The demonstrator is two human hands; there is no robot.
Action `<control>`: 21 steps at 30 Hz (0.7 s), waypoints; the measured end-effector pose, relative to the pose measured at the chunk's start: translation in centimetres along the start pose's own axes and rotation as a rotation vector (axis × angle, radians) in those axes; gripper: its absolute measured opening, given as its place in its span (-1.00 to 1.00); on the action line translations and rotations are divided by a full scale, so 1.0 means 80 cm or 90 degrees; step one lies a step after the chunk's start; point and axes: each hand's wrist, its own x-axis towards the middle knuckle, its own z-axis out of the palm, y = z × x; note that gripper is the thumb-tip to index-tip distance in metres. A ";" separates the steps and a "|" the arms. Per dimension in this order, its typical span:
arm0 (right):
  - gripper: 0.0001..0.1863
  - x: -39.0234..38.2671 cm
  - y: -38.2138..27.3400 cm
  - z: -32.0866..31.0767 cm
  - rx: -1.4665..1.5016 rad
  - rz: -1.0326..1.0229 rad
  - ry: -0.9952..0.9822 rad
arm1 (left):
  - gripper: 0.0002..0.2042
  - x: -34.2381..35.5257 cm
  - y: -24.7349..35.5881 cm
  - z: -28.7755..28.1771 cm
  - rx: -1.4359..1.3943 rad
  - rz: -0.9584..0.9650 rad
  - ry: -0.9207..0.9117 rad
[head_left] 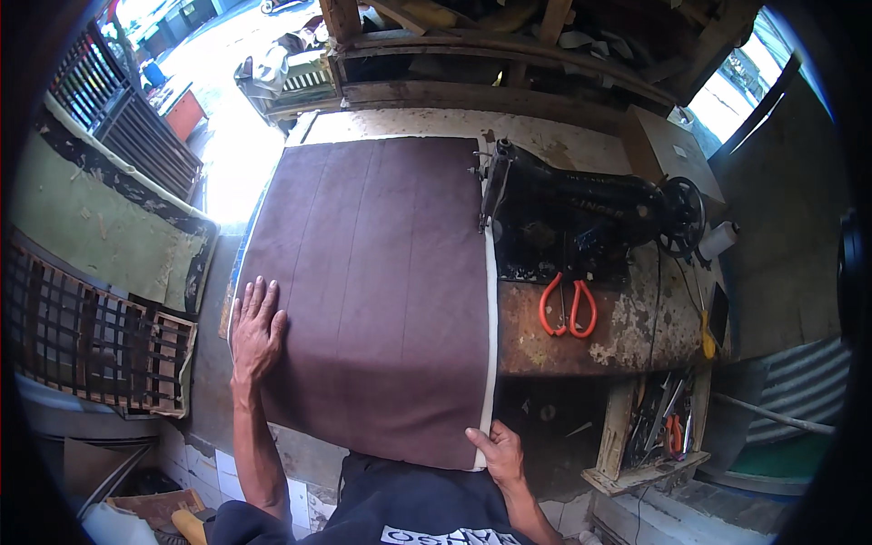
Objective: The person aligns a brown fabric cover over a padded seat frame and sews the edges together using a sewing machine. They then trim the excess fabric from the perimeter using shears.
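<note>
A wide brown panel of leather-like material (381,245) with several lengthwise lines lies over the table and hangs toward my lap. White backing shows along its right edge, which runs under the needle end of a black sewing machine (581,195). My left hand (258,331) rests flat on the panel's left edge, fingers stretched out. At the near right corner my right hand (499,451) pinches the edge, thumb on top and fingers underneath. Orange-handled scissors (568,307) lie on the table just in front of the machine.
A worn table (545,350) carries the machine; a white thread cone (718,240) and a yellow-handled tool (707,336) are at its right. Below sits an open drawer (663,459) of tools. Wooden frames stand behind, and a green padded panel (118,213) leans at left.
</note>
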 end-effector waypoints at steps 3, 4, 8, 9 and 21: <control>-0.73 0.002 0.009 -0.006 0.017 -0.016 -0.005 | -0.43 0.008 0.008 -0.003 0.010 0.013 -0.009; -0.73 -0.001 -0.003 0.000 0.014 -0.019 -0.002 | -0.43 0.009 0.008 -0.006 0.007 0.008 -0.011; -0.74 -0.007 -0.012 0.003 0.040 -0.012 -0.008 | -0.44 0.014 0.007 -0.004 0.004 0.005 -0.023; -0.74 -0.007 -0.013 0.001 0.027 -0.007 -0.015 | -0.44 0.017 0.007 -0.006 0.005 0.005 -0.023; -0.78 -0.005 -0.054 0.010 0.056 -0.005 0.030 | -0.43 0.044 0.007 0.000 0.019 0.007 -0.057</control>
